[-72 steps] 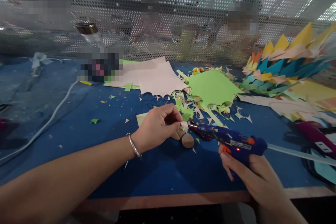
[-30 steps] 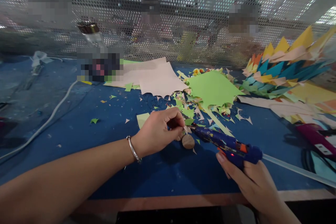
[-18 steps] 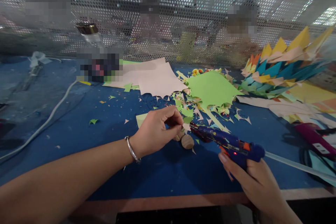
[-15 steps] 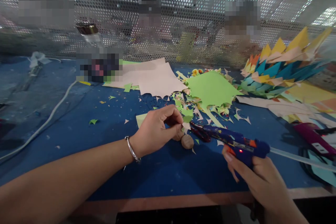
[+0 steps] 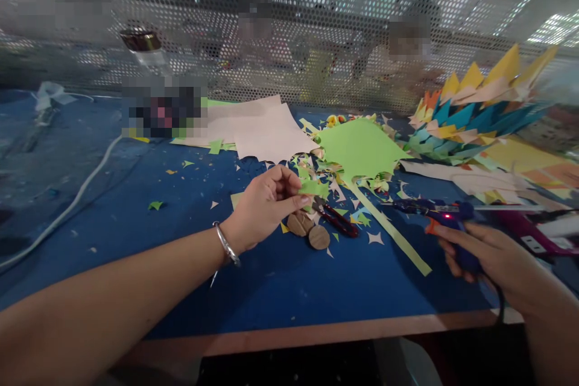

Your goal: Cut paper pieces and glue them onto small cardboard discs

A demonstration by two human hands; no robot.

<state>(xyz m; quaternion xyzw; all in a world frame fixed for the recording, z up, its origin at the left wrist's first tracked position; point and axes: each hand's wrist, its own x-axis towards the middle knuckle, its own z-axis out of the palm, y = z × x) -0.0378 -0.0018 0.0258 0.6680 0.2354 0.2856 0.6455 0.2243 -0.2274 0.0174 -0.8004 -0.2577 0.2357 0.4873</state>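
My left hand (image 5: pixel 260 208), wearing a silver bangle, is closed in a pinch above the table. Whatever sits between its thumb and fingers is too small to make out against the green paper scraps (image 5: pixel 314 186) behind it. Just below lie round wooden discs (image 5: pixel 319 237), and beside them red-handled pliers (image 5: pixel 337 218). My right hand (image 5: pixel 491 256) grips a blue hot glue gun (image 5: pixel 452 211) by its handle, a finger at the orange trigger. A red light glows on the gun, its nozzle points left, and a glue stick protrudes behind.
A green sheet (image 5: pixel 362 148) and pale pink sheets (image 5: pixel 271 129) lie behind, among many cut scraps. A pale green strip (image 5: pixel 398 235) runs across the blue table (image 5: pixel 217 307). Layered spiky paper work (image 5: pixel 479 111) stands right. A white cable (image 5: pixel 90 184) crosses the left side; perforated metal mesh stands behind.
My right hand has drawn the glue gun away to the right from my left fingertips. The discs, pliers and pale strip show more fully. My left hand shifted slightly left and up in view.
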